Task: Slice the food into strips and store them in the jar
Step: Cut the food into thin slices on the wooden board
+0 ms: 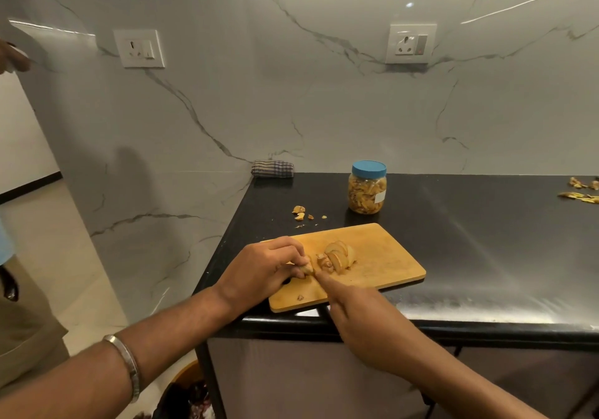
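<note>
- Slicing was the step in hand, judged from cut pieces (337, 258) fanned on the board (382, 256) just right of the left hand (262, 269).
- Pinched a small uncut piece (307, 269) on the board with curled left fingers, close beside the cut pieces.
- Curled over the board's near edge with the right hand (359, 318), forefinger stretched toward the pinched piece; no blade or handle could be made out, so grasping a knife or clenched on nothing cannot be told.
- Stood the jar (368, 188) behind the board on the counter (486, 240), blue lid on, already well filled with strips.
- Lay a few scraps (299, 212) behind the board's far left corner, more peelings (580, 191) far right of the board, a folded cloth (272, 169) against the wall behind it.

Doing it well, as a judgement:
- Needed left fingertips tucked back from the cut line, since so little of the piece was left to hold.
- Called for thin, even, straight-down cuts, matching the strips already in the jar.
- Risked the piece rolling or slipping; better laid flat side down on the board.
- Wanted the lid taken off before carrying strips from the board to the jar.
</note>
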